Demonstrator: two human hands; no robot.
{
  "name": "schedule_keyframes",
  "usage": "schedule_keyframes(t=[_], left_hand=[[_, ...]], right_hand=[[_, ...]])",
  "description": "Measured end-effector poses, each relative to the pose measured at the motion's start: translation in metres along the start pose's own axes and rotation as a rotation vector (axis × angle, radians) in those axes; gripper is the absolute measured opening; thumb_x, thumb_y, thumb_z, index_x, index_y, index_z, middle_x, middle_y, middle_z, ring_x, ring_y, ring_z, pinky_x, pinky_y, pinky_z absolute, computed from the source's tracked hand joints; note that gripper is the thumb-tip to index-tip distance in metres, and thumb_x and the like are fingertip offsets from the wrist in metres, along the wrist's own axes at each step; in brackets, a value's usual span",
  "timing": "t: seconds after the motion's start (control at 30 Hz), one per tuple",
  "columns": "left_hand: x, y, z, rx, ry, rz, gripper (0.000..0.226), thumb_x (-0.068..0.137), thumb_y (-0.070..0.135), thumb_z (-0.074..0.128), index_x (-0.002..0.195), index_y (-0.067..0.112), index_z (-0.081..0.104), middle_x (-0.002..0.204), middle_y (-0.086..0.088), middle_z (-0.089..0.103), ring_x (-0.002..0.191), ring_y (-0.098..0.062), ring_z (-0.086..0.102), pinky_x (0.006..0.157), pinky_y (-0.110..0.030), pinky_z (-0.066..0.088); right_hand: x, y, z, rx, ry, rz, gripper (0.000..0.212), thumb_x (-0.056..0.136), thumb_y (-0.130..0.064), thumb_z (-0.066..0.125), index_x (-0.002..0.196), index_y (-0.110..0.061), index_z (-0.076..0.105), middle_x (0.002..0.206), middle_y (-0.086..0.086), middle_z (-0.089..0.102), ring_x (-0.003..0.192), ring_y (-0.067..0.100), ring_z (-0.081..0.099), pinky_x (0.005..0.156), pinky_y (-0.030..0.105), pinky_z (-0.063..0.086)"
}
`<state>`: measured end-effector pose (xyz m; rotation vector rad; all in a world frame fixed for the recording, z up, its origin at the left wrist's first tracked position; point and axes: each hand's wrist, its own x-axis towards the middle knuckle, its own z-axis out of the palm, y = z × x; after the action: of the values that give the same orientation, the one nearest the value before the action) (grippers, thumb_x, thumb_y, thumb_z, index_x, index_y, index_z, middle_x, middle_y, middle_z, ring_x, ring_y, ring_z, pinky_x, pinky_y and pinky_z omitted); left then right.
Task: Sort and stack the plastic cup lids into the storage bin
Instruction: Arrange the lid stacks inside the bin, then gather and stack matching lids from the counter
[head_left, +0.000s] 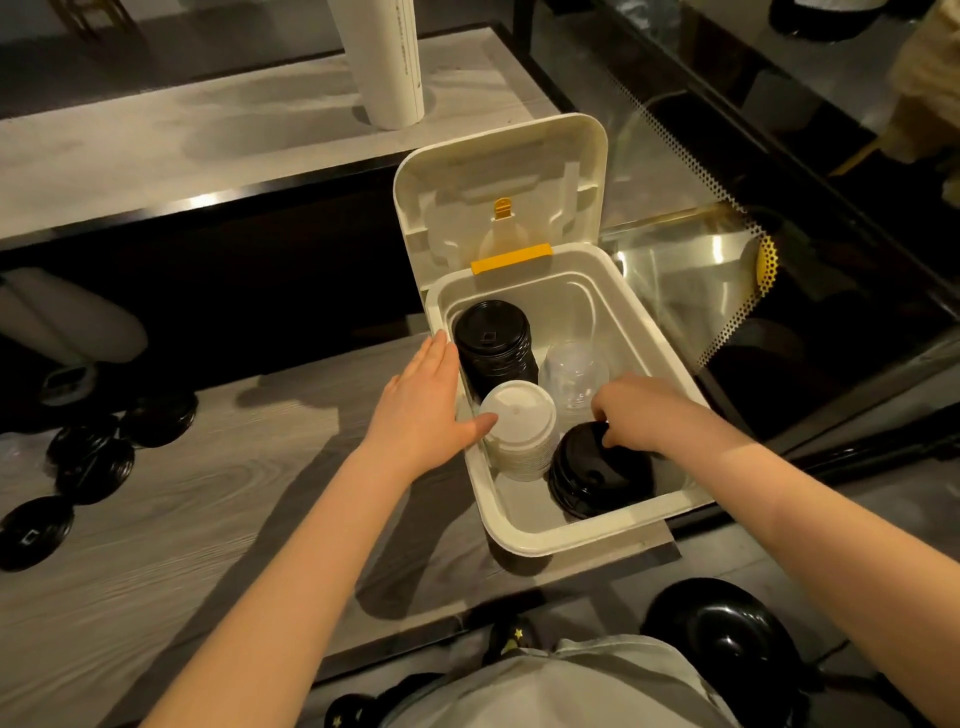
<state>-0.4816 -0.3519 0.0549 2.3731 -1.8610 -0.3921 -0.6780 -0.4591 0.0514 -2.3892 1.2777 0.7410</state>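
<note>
In the head view, your right hand (639, 413) curls down over the far edge of the near black stack (597, 478). Its fingertips are tucked under the knuckles, so you can't see how deep the hold goes, only that the fingers close on the top lid's rim. The clear lids (574, 374) are hard to make out against the pale wall, and your right wrist cuts off their near side. At the left edge of the frame, the loose black lids (93, 457) on the counter (182, 493) sit in shadow.

The storage bin (519, 540) stands at the centre of the frame with its hinged cover (498, 176) tipped up behind it. Inside are four piles: the far black stack (493, 343) at upper left, the clear lids at upper right, the white stack (519, 426) at lower left and the near black stack at lower right. Your left hand (421, 410) lies flat with its fingers straight along the bin's left rim, and its thumb touches the white stack's top.
</note>
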Motion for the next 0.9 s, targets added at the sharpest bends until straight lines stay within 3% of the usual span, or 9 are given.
schedule_keyframes(t=[0.27, 0.47, 0.67, 0.9], left_hand=[[0.0, -0.002, 0.002, -0.004, 0.013, 0.015, 0.098, 0.082, 0.061, 0.053, 0.151, 0.014, 0.002, 0.159, -0.004, -0.001, 0.146, -0.018, 0.002, 0.117, -0.041, 0.019], [-0.008, -0.011, -0.009, -0.003, 0.048, 0.041, 0.082, 0.089, 0.058, 0.042, 0.15, 0.015, 0.008, 0.159, -0.003, 0.003, 0.146, -0.018, 0.003, 0.115, -0.042, 0.016], [-0.026, -0.057, -0.031, 0.005, 0.078, -0.085, 0.068, 0.094, 0.053, 0.039, 0.148, 0.017, 0.021, 0.158, -0.001, 0.013, 0.146, -0.018, 0.005, 0.116, -0.045, 0.017], [-0.069, -0.142, -0.045, -0.044, 0.063, -0.275, 0.064, 0.094, 0.048, 0.043, 0.146, 0.014, 0.027, 0.156, -0.002, 0.019, 0.145, -0.018, 0.01, 0.116, -0.044, 0.019]], right_hand=[[-0.007, -0.002, 0.007, -0.03, -0.007, 0.005, 0.038, 0.082, -0.028, 0.071, 0.115, -0.012, 0.061, 0.104, 0.004, 0.061, 0.09, 0.023, 0.06, 0.07, 0.03, 0.048], [-0.017, -0.014, -0.011, 0.117, 0.167, -0.038, 0.054, 0.085, -0.034, 0.065, 0.133, -0.017, 0.049, 0.13, 0.005, 0.055, 0.114, 0.025, 0.055, 0.091, 0.033, 0.047], [-0.009, -0.065, -0.037, 0.19, 0.462, -0.232, 0.054, 0.09, -0.04, 0.057, 0.139, -0.019, 0.043, 0.133, 0.002, 0.053, 0.117, 0.022, 0.053, 0.092, 0.036, 0.046], [0.009, -0.168, -0.049, 0.093, 0.501, -0.468, 0.057, 0.092, -0.044, 0.052, 0.143, -0.022, 0.037, 0.143, 0.001, 0.045, 0.13, 0.022, 0.043, 0.103, 0.039, 0.042]])
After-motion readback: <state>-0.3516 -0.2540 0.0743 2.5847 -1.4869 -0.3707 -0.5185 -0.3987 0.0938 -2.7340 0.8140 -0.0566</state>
